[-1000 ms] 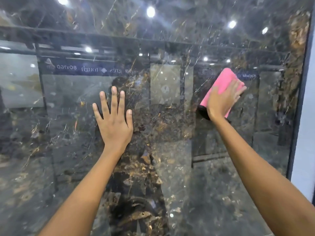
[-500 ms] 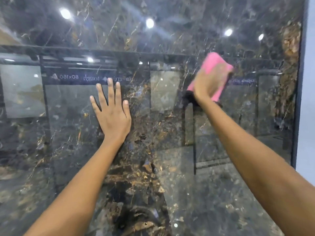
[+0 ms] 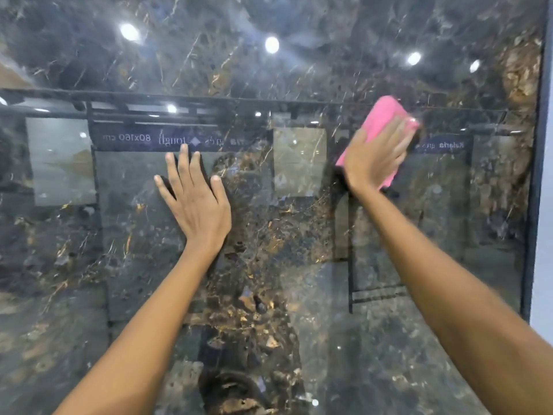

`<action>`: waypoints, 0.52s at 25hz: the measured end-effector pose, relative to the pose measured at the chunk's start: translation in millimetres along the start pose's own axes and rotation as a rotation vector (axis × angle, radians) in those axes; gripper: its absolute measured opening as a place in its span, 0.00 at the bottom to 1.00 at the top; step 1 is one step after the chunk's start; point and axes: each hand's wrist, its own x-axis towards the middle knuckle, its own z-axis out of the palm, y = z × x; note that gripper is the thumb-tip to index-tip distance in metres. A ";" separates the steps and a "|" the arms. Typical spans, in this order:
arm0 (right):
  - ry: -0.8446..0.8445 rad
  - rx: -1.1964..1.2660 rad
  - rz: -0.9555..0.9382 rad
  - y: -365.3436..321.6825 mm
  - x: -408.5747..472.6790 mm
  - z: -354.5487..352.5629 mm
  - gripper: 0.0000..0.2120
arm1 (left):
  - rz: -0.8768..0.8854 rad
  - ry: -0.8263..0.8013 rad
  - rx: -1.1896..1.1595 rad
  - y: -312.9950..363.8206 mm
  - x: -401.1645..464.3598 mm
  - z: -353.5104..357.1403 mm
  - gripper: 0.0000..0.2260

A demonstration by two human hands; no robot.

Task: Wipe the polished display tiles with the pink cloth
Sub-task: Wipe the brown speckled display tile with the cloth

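The pink cloth (image 3: 384, 121), folded and oblong, is pressed flat to the dark polished tile (image 3: 269, 250) under the straight-fingered right hand (image 3: 375, 158), its long axis slanting up-right. The left hand (image 3: 194, 202) is laid flat, fingers spread.

Hidden and blurred

Our right hand (image 3: 374, 158) covers most of the pink cloth (image 3: 381, 118); its fingertips (image 3: 411, 124) blur; both forearms leave the bottom edge.
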 end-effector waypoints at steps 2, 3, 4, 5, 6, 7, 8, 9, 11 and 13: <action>-0.114 0.055 -0.500 20.6 -58.0 11.5 0.34 | 0.006 0.031 -0.094 35.4 -1.3 10.0 0.21; -0.214 0.041 -0.898 42.0 -80.9 9.5 0.35 | 0.038 0.032 -0.128 55.7 -2.5 18.7 0.21; -0.293 -0.026 -1.212 67.3 -84.1 3.1 0.35 | 0.065 0.025 -0.153 75.0 -3.7 28.5 0.22; -0.314 -0.069 -1.376 93.7 -66.2 -2.7 0.35 | 0.081 0.010 -0.159 92.3 -5.6 38.8 0.22; -0.306 -0.086 -1.373 118.7 -38.1 -9.4 0.35 | 0.084 -0.010 -0.137 106.3 -9.2 49.2 0.23; -0.254 -0.074 -1.223 139.5 -5.1 -15.8 0.36 | 0.081 -0.029 -0.076 115.5 -13.9 59.4 0.24; -0.172 -0.057 -0.967 156.7 29.4 -22.9 0.37 | 0.074 -0.038 0.004 118.6 -18.6 67.7 0.25; -0.085 -0.046 -0.652 167.5 64.2 -30.6 0.37 | 0.069 -0.035 0.073 118.0 -21.7 73.4 0.25; 0.036 0.014 -0.032 157.6 120.2 -43.8 0.34 | 0.067 -0.020 0.135 116.7 -22.3 78.1 0.25; -0.011 0.043 0.137 116.6 125.0 -34.2 0.31 | 0.072 -0.019 0.143 117.5 -22.0 77.3 0.25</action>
